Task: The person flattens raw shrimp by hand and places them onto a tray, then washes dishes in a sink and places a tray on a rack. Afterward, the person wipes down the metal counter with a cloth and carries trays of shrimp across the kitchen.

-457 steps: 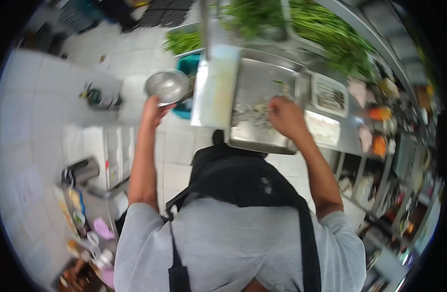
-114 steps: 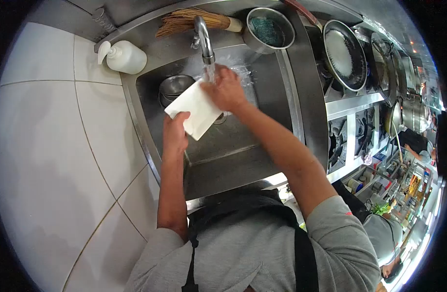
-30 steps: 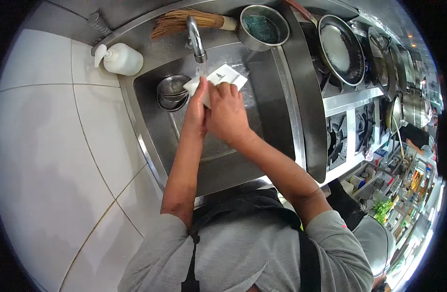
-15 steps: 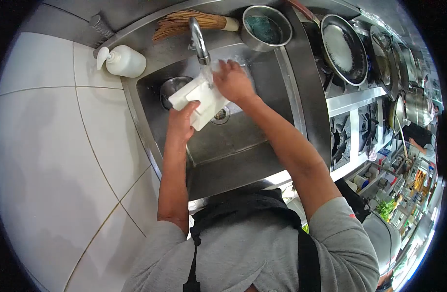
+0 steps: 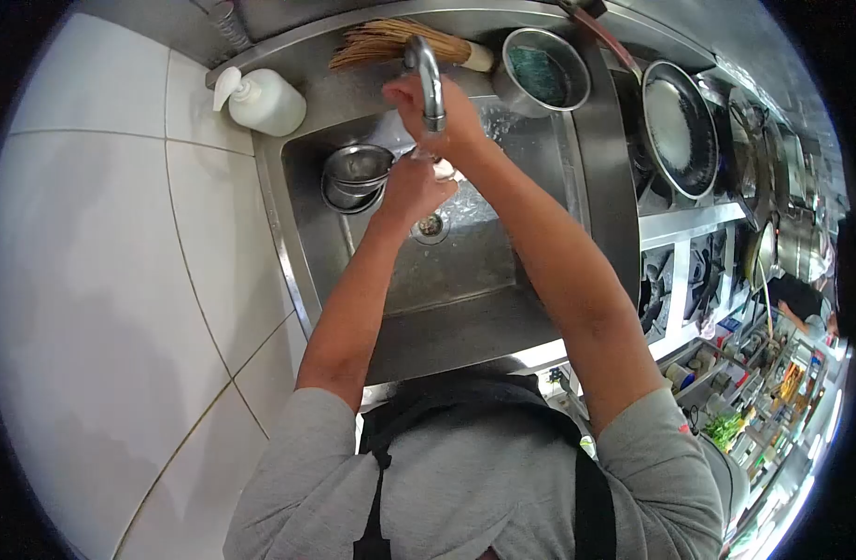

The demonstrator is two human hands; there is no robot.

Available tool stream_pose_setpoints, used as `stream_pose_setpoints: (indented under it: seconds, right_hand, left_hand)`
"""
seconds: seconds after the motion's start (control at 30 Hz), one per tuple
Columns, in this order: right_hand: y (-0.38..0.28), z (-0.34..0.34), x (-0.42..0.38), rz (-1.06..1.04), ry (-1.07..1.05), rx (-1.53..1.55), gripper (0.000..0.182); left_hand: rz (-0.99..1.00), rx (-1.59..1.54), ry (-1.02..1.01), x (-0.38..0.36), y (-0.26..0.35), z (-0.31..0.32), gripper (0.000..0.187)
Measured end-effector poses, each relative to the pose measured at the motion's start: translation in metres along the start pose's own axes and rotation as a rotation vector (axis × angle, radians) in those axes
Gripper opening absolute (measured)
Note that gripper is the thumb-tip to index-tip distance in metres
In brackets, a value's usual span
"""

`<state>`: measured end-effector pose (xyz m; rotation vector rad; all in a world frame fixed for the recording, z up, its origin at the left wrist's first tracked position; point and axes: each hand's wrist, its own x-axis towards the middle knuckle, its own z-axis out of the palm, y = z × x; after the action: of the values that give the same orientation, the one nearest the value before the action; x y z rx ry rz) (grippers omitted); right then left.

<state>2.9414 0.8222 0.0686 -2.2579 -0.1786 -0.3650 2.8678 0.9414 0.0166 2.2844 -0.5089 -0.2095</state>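
Below the spout of the chrome tap (image 5: 429, 79), my left hand (image 5: 417, 193) is closed around a white rectangular dish (image 5: 444, 170); only a small white part shows between the hands. My right hand (image 5: 451, 117) reaches behind the spout. Its fingers are curled in on the left side of the tap, and what they hold, if anything, is hidden. Water splashes into the steel sink (image 5: 446, 280) on the right side. Stacked metal bowls (image 5: 358, 166) sit in the sink's left corner, beside my left hand.
A white pump bottle (image 5: 266, 103) stands on the left rim. Behind the tap lie a stick brush (image 5: 400, 44) and a metal pot (image 5: 542, 70) with a green scouring pad. To the right, a frying pan (image 5: 680, 131) rests on the stove; a person is farther off.
The white dish has gone from plain view to mostly hidden between my hands. My left hand moved up and right; my right hand moved up behind the spout. More bowls now show.
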Motion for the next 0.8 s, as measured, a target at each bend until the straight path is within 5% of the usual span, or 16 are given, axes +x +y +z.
stream_pose_setpoints:
  seconds: [0.1,0.2,0.27,0.33,0.4,0.47,0.53,0.67,0.73,0.8]
  right_hand:
    - [0.007,-0.004,0.007,0.001,-0.082,-0.136,0.021]
    - [0.015,-0.021,-0.016,-0.128,-0.052,-0.161,0.021]
    - [0.015,-0.040,-0.045,0.094,-0.255,-0.302,0.026]
    - [0.033,-0.042,-0.090,-0.025,0.025,-0.205,0.033]
    - [0.014,-0.071,-0.123,0.223,0.001,-0.164,0.046]
    - [0.053,-0.073,-0.164,0.378,-0.174,-0.262,0.044]
    - [0.058,-0.096,-0.194,0.236,-0.639,-0.321,0.051]
    - [0.044,-0.114,-0.253,0.326,-0.686,-0.117,0.069]
    - [-0.016,-0.141,-0.254,1.069,-0.519,0.453,0.084]
    - [-0.031,-0.156,-0.258,1.193,-0.555,0.623,0.090]
  left_hand:
    - [-0.190,-0.169,-0.148,0.005,0.012,-0.018,0.043]
    - [-0.159,-0.195,-0.090,-0.025,0.012,-0.028,0.049]
    - [-0.122,-0.203,0.007,-0.060,0.002,-0.023,0.059]
    - [-0.219,-0.232,0.055,-0.103,0.018,-0.035,0.056]
    - [-0.459,-0.312,0.071,-0.147,0.025,-0.042,0.050]
    - [-0.584,-0.355,0.066,-0.182,0.027,-0.042,0.046]
    - [-0.760,-0.649,0.142,-0.209,0.036,-0.041,0.041]
    - [-0.689,-0.686,0.213,-0.240,0.060,-0.030,0.036]
    - [-0.538,-0.447,0.234,-0.247,0.093,-0.036,0.041]
    - [-0.367,-0.270,0.276,-0.256,0.141,-0.045,0.044]
